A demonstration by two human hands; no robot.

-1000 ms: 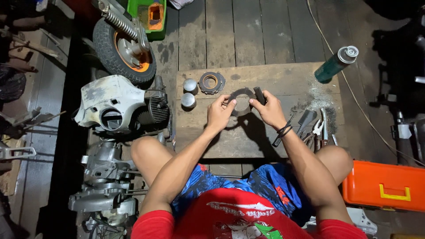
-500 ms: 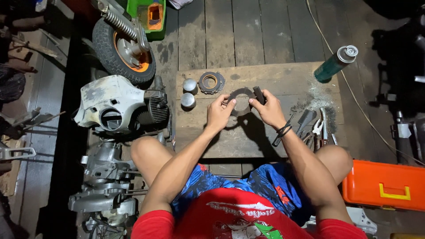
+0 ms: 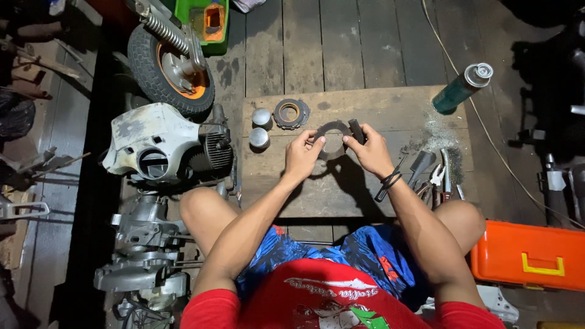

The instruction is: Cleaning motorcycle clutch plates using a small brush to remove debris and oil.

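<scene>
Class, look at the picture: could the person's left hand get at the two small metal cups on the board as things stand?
Probably yes. The left hand holds the dark ring, but the two metal cups lie just beside it on the wooden board, nothing between.

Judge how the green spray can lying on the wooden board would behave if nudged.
The green spray can lies on its side at the wooden board's far right corner, so it would probably roll, perhaps off the edge. Its round, smooth-looking body may feel slick to grip. How full, so how heavy, it is cannot be told.
</scene>
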